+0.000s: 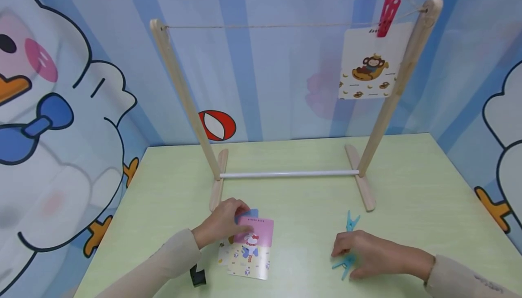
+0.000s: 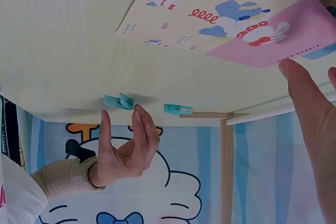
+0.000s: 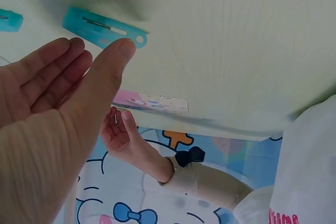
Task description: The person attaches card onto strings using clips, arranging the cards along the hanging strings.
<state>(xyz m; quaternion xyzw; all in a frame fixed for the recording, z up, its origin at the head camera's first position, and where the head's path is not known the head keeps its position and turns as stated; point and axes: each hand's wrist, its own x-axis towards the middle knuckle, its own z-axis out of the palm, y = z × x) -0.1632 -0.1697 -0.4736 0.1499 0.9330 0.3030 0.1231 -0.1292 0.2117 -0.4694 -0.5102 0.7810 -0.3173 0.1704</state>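
Before the wooden stand [image 1: 186, 98], right side: my right hand [image 1: 369, 250], thumb and fingers parted around a blue clip [image 3: 92, 31], grips nothing.
Before its left side: my left hand [image 1: 222, 223], relaxed, over the pink card [image 1: 257, 255]; contact unclear.
On its string [image 1: 244, 26]: red clip [image 1: 385, 17] holding a monkey card [image 1: 367, 69].

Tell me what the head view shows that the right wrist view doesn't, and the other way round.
Only the head view: the hanging monkey card, the red clothespin and the string.

Only the right wrist view: the white garment with pink lettering.

Both: the left hand, the right hand, the pink-topped card, blue clothespins and the table.
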